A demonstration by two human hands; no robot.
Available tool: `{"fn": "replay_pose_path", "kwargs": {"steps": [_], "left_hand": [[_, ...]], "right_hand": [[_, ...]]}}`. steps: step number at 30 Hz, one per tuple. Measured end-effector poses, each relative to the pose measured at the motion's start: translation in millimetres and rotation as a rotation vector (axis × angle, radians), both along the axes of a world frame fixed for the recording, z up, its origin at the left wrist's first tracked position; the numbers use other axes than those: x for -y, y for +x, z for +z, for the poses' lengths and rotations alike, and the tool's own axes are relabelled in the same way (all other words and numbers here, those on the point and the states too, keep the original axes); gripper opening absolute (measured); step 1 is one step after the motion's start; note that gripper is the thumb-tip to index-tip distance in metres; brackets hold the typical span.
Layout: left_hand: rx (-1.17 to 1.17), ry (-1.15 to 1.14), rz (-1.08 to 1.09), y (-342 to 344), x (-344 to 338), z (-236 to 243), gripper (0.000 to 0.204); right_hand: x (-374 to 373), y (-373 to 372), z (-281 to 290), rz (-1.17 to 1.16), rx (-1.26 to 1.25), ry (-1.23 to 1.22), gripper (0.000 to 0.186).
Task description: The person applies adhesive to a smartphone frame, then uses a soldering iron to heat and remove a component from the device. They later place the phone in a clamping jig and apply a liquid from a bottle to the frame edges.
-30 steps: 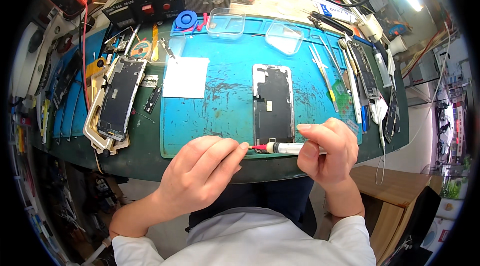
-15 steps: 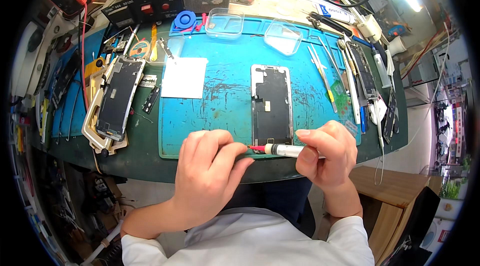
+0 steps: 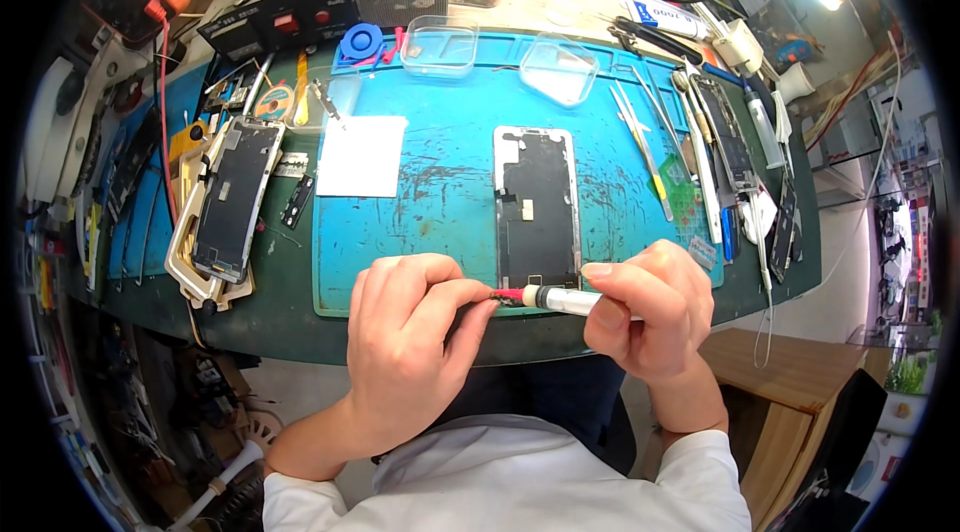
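My right hand is closed around a clear syringe with a red nozzle, held nearly level and aimed left. The nozzle reaches the fingertips of my left hand, whose thumb and forefinger are pinched together. A small dark piece shows just under the nozzle by those fingertips, too small to name; most of what the left hand may hold is hidden. Right beyond the syringe, a phone screen assembly with a black back and pale frame lies on the blue work mat.
A white square sheet lies on the mat's left part. Clear plastic trays sit along its back edge. Tweezers and other tools lie at the right. Another phone screen rests on a cream holder at the left.
My left thumb and forefinger have come closer together at the nozzle. The syringe stays in my right hand, and the whole view has shifted slightly.
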State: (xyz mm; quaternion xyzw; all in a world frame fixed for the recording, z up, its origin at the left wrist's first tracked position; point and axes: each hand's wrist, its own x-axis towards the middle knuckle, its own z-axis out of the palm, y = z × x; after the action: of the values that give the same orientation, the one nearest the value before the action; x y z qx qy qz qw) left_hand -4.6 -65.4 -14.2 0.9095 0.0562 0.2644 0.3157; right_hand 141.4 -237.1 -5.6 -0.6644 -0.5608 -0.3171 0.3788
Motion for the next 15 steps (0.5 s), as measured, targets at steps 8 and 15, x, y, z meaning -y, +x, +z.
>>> {"fn": "replay_pose_path", "kwargs": {"steps": [8,15], "left_hand": [[-0.004,0.012,0.007,0.8,0.5,0.0,0.023],[-0.014,0.011,0.004,0.7,0.6,0.3,0.023]], "right_hand": [[0.6,-1.5,-0.8,0.004,-0.025,0.012,0.045],[0.6,-1.0,-1.5,-0.003,-0.022,0.013,0.046]]}}
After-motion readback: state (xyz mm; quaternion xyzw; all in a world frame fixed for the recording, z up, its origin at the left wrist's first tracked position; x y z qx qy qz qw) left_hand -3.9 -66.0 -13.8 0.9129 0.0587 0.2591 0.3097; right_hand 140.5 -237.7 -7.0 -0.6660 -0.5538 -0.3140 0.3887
